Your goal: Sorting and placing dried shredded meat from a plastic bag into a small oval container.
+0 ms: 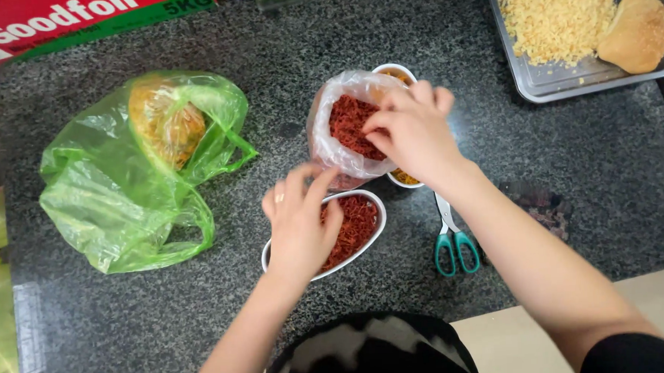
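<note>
A crumpled green plastic bag (126,180) lies on the dark speckled counter (281,47), green-handled scissors (454,244) nearby; a metal tray (559,83) holds bread (637,33) and crumbs (556,16).

Open table (569,154) right of the bowls, up to the tray (559,83); scissors (454,241) just right of the dish (371,233); green bag (123,188) blocking the left.

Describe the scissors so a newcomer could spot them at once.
Start from the dark speckled stone counter and find the white oval dish of red shreds near its front edge. Just right of that dish, under the right hand's forearm, lie the scissors. Their teal handle loops are the only teal thing there.
</note>
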